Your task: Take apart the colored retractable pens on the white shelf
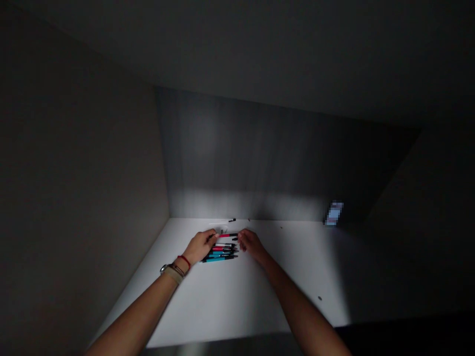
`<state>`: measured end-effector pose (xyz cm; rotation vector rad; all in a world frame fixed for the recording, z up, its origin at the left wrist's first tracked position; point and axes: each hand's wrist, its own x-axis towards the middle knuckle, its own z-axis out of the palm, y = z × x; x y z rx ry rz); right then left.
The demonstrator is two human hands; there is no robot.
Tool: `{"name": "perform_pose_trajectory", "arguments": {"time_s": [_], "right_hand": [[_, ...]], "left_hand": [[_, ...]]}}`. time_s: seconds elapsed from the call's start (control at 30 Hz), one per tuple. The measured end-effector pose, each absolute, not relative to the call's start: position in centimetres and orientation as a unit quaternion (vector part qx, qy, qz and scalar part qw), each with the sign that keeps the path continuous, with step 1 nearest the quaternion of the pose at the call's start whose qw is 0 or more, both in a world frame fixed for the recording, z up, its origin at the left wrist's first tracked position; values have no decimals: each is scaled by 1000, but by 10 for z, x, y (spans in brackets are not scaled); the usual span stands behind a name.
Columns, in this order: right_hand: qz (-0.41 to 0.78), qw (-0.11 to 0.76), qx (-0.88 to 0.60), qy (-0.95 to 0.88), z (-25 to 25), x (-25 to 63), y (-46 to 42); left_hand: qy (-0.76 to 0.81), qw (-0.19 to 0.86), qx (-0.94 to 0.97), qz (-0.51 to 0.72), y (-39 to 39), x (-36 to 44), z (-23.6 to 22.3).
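Several pens (221, 251), teal, red and black, lie side by side in a row on a white table (222, 301). My left hand (201, 245) rests at the left end of the row, fingers curled on a red pen (227, 235) at the far side of it. My right hand (251, 243) is at the right end of that pen, fingers bent toward its tip. A watch and red bracelets sit on my left wrist (177, 267).
A small black part (232, 220) and a pale thin piece lie by the back wall. A blurred bluish object (334, 213) stands at the far right. A dark speck (319, 298) lies on the right. Dim walls close in on the left and back.
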<state>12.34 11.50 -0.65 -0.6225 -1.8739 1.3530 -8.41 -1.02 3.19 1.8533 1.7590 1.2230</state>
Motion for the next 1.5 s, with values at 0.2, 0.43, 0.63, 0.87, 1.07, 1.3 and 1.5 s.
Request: {"name": "perform_pose_trajectory", "arguments": {"time_s": [0.2, 0.43, 0.63, 0.87, 1.07, 1.3, 1.5], "right_hand": [[568, 341, -275, -696, -3, 123, 113], [485, 334, -305, -748, -1, 125, 112], [498, 341, -279, -747, -5, 126, 114], [538, 364, -256, -716, -7, 123, 110], [566, 366, -265, -689, -9, 125, 114], [587, 381, -275, -659, -4, 126, 116], [579, 389, -266, -665, -3, 124, 116]], "left_hand": [[593, 157, 645, 456, -12, -81, 35], [579, 158, 662, 449, -10, -79, 32], [587, 155, 658, 446, -10, -80, 33], [588, 166, 640, 466, -10, -79, 31], [536, 172, 637, 527, -2, -77, 29], [555, 173, 645, 496, -1, -78, 24], [591, 155, 633, 475, -2, -82, 25]]}}
